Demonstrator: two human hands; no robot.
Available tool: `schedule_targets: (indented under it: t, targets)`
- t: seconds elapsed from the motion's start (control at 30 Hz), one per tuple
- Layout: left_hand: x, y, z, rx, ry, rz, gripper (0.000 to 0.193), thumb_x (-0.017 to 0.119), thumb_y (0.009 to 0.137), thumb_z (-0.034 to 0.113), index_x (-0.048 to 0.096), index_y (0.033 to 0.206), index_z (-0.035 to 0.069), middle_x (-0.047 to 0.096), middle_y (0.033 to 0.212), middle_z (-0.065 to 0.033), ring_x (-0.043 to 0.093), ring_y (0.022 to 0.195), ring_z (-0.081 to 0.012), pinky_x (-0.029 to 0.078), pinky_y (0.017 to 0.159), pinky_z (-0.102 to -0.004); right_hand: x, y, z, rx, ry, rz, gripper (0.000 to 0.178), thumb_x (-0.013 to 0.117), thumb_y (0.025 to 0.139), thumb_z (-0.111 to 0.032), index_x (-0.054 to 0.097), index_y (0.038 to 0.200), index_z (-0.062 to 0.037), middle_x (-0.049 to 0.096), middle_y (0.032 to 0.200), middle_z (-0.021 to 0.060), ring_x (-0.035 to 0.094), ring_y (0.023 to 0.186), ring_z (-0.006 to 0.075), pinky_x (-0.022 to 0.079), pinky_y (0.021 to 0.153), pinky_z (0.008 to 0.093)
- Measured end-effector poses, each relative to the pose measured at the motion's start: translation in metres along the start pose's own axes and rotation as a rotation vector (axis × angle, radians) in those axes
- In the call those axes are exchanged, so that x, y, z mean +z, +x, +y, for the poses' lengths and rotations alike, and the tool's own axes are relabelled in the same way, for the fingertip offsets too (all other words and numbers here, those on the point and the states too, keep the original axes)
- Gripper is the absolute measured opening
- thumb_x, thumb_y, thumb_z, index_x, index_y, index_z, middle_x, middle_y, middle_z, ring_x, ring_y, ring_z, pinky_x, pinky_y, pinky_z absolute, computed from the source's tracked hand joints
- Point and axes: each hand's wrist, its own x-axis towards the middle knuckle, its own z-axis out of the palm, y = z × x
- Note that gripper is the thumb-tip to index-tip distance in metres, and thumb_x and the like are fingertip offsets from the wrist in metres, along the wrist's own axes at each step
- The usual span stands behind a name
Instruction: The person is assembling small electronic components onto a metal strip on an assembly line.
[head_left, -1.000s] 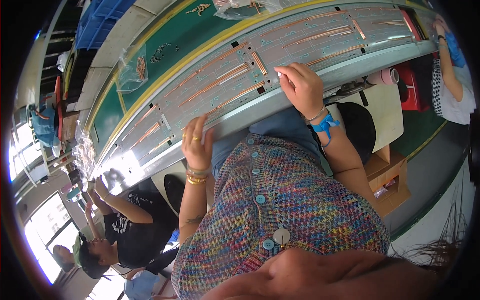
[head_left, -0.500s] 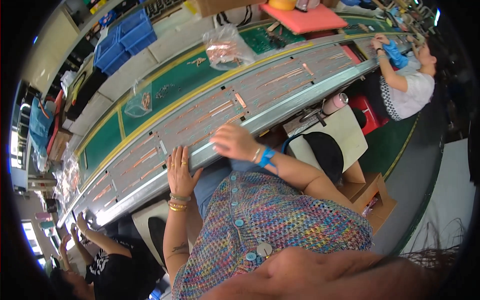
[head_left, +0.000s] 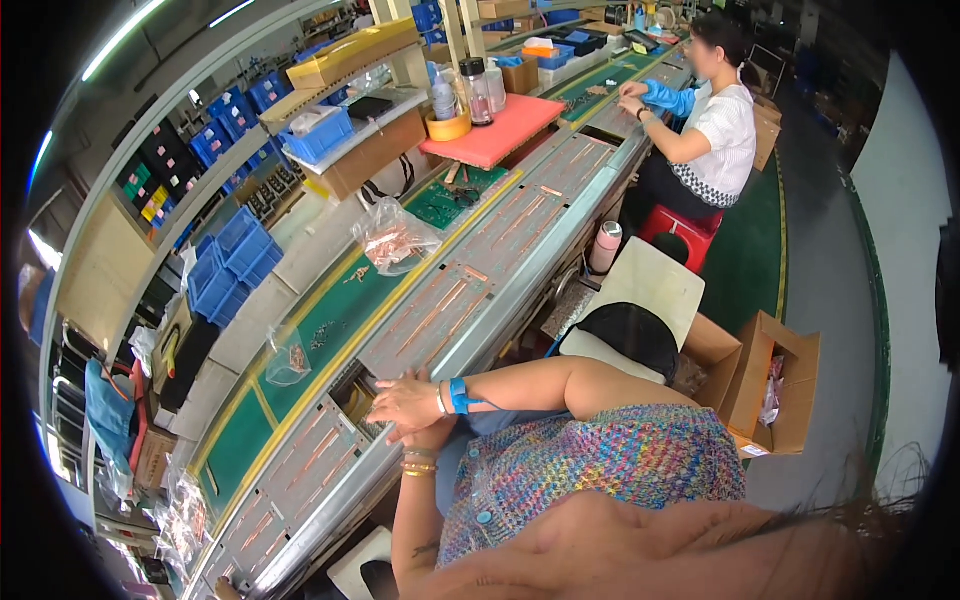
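My right hand (head_left: 402,402) lies across my left hand (head_left: 432,436) at the near edge of a long work line. Its fingers are stretched out over the metal rail (head_left: 490,348), and nothing shows in them. The right hand covers most of the left hand's fingers. Beyond the hands, grey plates (head_left: 415,312) carry long copper-coloured strips (head_left: 432,318) in slots. Another such plate (head_left: 305,462) lies to the left. Between these two plates, right by my fingertips, is a dark gap (head_left: 352,397).
Past the plates runs a green strip (head_left: 240,425) with clear bags of copper-coloured pieces (head_left: 395,238). A red board (head_left: 492,133) holds bottles and tape. On the right are a seated co-worker (head_left: 715,130), a white chair (head_left: 655,285), a pink flask (head_left: 606,247) and cardboard boxes (head_left: 790,390).
The view has swung toward the right and farther up the line. My right hand has come over onto my left. A gap now shows between two plates by my fingers.
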Motion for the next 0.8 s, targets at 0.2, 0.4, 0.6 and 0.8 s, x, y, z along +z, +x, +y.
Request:
schedule_targets:
  t: [0.2,0.4,0.6,0.8]
  targets:
    - [0.020,0.026,0.016,0.121,-0.036,0.057,0.081,0.069,0.066,0.046,0.041,0.133,0.010,0.042,0.135,-0.0130,0.034,0.128,-0.0304,0.026,0.104,-0.0467,-0.054,-0.019,0.023,0.193,0.040,-0.013,0.029,0.065,0.075,-0.031,0.066,0.094,-0.0101,0.065,0.088,0.0118,0.059,0.089,0.0303,0.042,0.087,0.0435]
    - [-0.012,0.046,0.042,0.068,-0.150,-0.063,0.088,0.075,0.062,0.044,0.040,0.132,0.005,0.042,0.133,-0.0180,0.036,0.126,-0.0350,0.026,0.106,-0.0487,-0.123,-0.048,0.099,0.629,-0.077,0.234,0.012,0.061,0.077,-0.018,0.066,0.080,-0.0073,0.063,0.081,0.0106,0.060,0.081,0.0306,0.047,0.071,0.0405]
    - [-0.056,0.005,-0.008,-0.182,-0.251,0.061,0.089,0.079,0.061,0.035,0.038,0.135,0.007,0.034,0.141,-0.0187,0.025,0.133,-0.0393,0.021,0.108,-0.0497,-0.120,-0.041,0.201,0.733,-0.562,0.294,0.011,0.064,0.077,-0.018,0.066,0.078,-0.0073,0.060,0.077,0.0102,0.060,0.075,0.0288,0.048,0.066,0.0404]
    - [-0.095,-0.112,-0.123,-0.691,0.139,0.194,0.078,0.070,0.072,0.038,0.038,0.135,0.005,0.028,0.146,-0.0156,0.018,0.135,-0.0399,0.017,0.109,-0.0503,-0.125,-0.007,0.212,0.966,-0.591,-0.006,0.016,0.067,0.074,-0.020,0.067,0.074,-0.0045,0.064,0.082,0.0142,0.061,0.082,0.0300,0.049,0.072,0.0402]
